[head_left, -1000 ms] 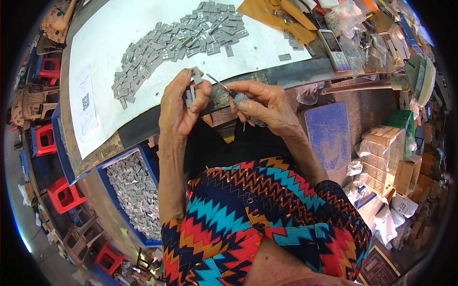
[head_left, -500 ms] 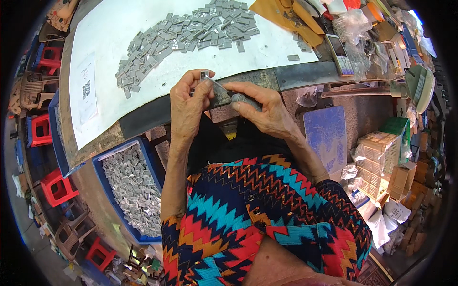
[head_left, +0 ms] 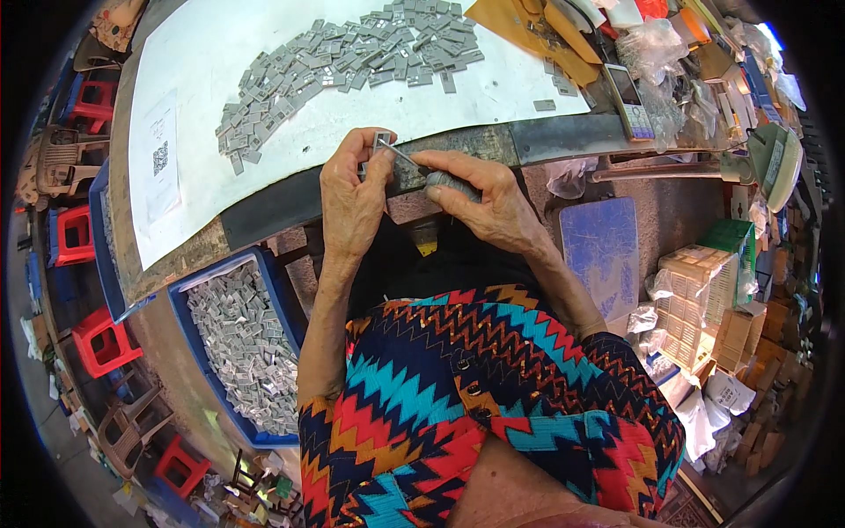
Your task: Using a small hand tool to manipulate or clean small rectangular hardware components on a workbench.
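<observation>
My left hand [head_left: 354, 198] is at the table's near edge, thumb and fingers pinching a small flat grey metal piece [head_left: 381, 139]. In my right hand [head_left: 493, 195] is a thin-shafted hand tool [head_left: 453, 183] with a grey wrapped grip. Its slender shaft points left, and the tip meets or lies just over the metal piece; the exact contact is too small to tell. Beyond my hands, a broad pile of similar grey metal pieces [head_left: 352, 66] is spread over a white sheet [head_left: 202, 189] on the table.
Below the table on the left stands a blue bin [head_left: 286, 304] full of grey pieces. A mobile phone [head_left: 627, 101] and a brown envelope [head_left: 572, 48] lie at the right. Beyond are a lamp head [head_left: 775, 163], a cream crate [head_left: 695, 299] and red stools [head_left: 104, 339].
My left hand has shifted slightly right and tilted the metal piece a little. The tool's shaft now lies closer across it. My right hand has hardly moved.
</observation>
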A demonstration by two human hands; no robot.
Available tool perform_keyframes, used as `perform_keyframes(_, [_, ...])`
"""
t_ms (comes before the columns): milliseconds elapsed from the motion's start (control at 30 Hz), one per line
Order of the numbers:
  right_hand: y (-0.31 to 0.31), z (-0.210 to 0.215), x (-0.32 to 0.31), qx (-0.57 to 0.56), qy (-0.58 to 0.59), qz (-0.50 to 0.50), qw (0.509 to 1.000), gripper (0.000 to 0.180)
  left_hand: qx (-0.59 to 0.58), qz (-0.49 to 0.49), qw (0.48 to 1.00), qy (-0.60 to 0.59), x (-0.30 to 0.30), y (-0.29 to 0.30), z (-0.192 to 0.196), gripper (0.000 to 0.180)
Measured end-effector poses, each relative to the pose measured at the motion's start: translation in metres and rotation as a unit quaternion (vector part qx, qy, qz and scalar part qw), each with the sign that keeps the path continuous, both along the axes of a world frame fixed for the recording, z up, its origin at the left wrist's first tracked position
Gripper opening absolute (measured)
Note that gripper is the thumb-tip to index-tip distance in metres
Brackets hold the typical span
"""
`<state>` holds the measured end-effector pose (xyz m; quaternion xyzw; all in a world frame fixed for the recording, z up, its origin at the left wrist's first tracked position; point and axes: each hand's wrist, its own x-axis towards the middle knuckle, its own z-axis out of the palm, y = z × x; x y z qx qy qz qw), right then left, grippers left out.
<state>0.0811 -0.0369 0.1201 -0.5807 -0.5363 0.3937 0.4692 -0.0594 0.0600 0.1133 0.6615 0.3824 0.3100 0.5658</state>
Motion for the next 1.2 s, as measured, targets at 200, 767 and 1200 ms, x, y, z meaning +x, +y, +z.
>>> perform_keyframes(200, [-0.001, -0.001, -0.001, 0.005, -0.01, 0.001, 1.0, 0.035, 0.034, 0.011, 0.999, 0.006, 0.001, -0.002, -0.001, 0.012])
perform_keyframes(767, [-0.003, 0.003, -0.004, -0.068, 0.199, 0.006, 0.978, 0.033, 0.176, 0.065, 0.982, 0.017, 0.004, -0.009, -0.008, 0.014])
perform_keyframes(1200, [-0.008, 0.0, -0.02, 0.094, -0.25, -0.055, 0.962, 0.035, 0.355, 0.061, 0.925, 0.123, 0.0, -0.008, -0.012, 0.018])
